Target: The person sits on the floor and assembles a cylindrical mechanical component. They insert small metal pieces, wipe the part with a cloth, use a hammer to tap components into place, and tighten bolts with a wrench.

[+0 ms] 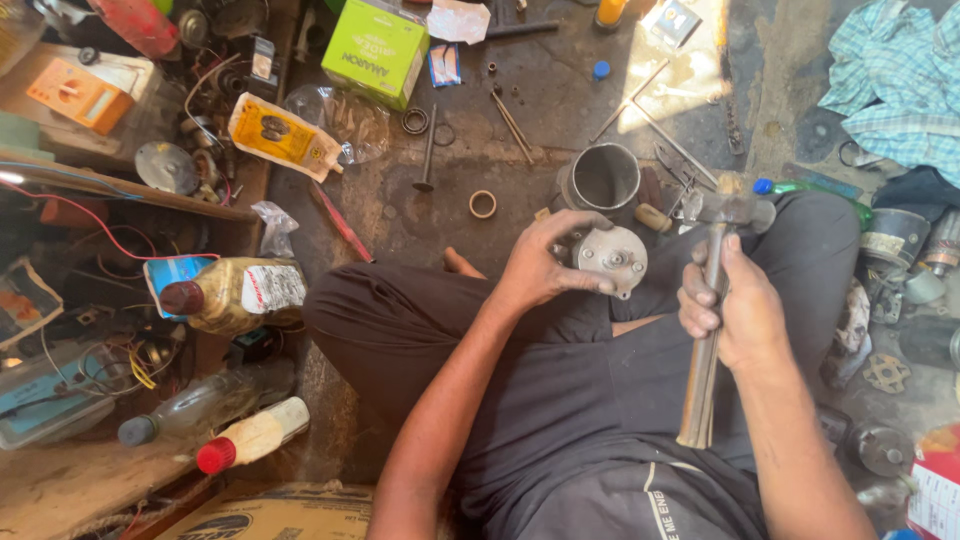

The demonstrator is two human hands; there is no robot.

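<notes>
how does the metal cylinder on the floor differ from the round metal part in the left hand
The metal cylinder stands free on the floor, untouched; the round metal part is gripped by the left hand. The cylinder is a hollow open sleeve with shiny walls; the round part is a flat, dull disc-like housing with a small hub at its centre. The right hand holds a hammer beside the round part, not the cylinder. Both are grey metal.

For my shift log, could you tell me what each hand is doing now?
Left hand: closed on the round metal housing.
Right hand: closed on the hammer.

Dull grey metal hammer (712,300); matt cast-metal round housing (610,258); rough concrete floor (560,110).
</notes>
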